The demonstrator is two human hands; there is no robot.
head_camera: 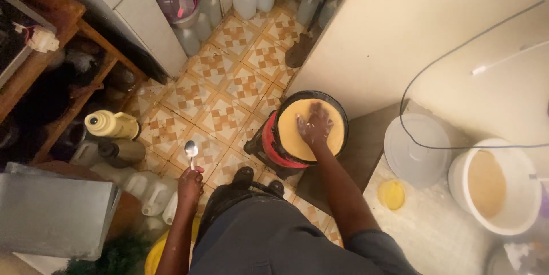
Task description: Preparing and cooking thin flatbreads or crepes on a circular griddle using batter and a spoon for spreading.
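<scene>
Head view: looking straight down at a person standing on a patterned tile floor (229,89) beside a low counter
Right hand (314,124): spread flat with fingers open, pressing on the yellow dough sheet (337,132); it grips nothing
Yellow dough sheet: lies flat across the top of the round black-rimmed cooker (274,143), which stands on the floor just in front of the person's feet
Left hand (190,182): closed around the handle of a metal spoon (191,150), bowl pointing up, held out over the tiles well apart from the cooker
Counter to the right: a white bucket (517,163) holding tan batter, a white lid (417,149) beside it, a small yellow disc (392,194) near the lid
Floor to the left: a cream flask (111,124) lying on its side, clear plastic jugs (150,192) near it
</scene>
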